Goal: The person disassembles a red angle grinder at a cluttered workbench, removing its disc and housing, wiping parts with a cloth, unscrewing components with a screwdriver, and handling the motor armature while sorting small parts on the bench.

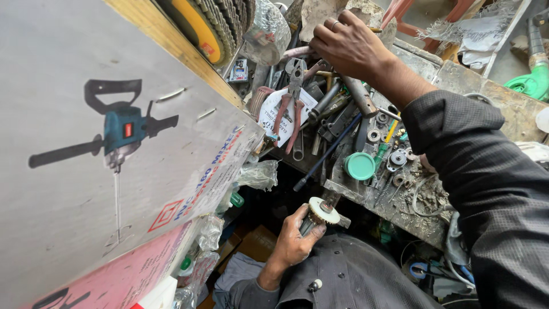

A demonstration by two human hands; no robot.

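Two hands are seen: a motor rotor is gripped upright in the left hand, fingers wrapped; the right hand, fingers curled, is reaching among tools on the surface beyond.

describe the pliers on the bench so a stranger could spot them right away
Start at the big grey carton on the left, then go right to the cluttered workbench. The pliers lie there on a white round card, just below the right hand. Their red handles set them apart from the dark metal tools around them.
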